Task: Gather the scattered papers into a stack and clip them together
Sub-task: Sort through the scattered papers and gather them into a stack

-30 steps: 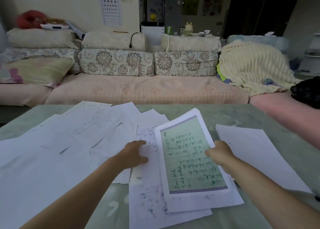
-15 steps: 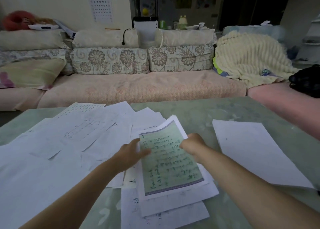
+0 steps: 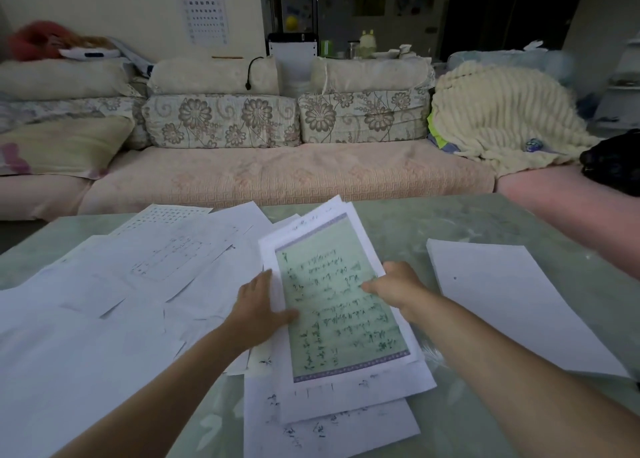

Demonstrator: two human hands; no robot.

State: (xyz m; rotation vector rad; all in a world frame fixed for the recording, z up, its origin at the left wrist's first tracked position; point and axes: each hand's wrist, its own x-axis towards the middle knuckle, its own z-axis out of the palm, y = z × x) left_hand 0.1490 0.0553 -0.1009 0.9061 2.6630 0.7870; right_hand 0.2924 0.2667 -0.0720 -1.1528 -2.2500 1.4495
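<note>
**A:** Papers [image 3: 346,398] gathered so far: where are they?

**B:** At 6 o'clock on the desk [image 3: 450,222], close to the person, with a green sheet [image 3: 339,298] on top. The left hand [image 3: 254,305] holds the 9 o'clock edge, its thumb laid over the top. The right hand [image 3: 398,284] holds the 3 o'clock edge, with its fingers [image 3: 398,270] curled round it and its thumb on the green.

**A:** Why grip both sides?

**B:** I'd judge it's to square the edges and stop the sheets sliding apart.

**A:** What differs from before?

**B:** Half a second ago the green sheet bowed up between the hands. Now it lies flatter and reaches toward 12 o'clock. A second ago the left hand rested on a loose page beside the papers, not on them.

**A:** What's left?

**B:** Loose sheets [image 3: 138,277] are spread from 9 to 11 o'clock, some tucked under the papers. One white sheet [image 3: 512,301] lies apart at 3 o'clock. No clip is in view.
</note>
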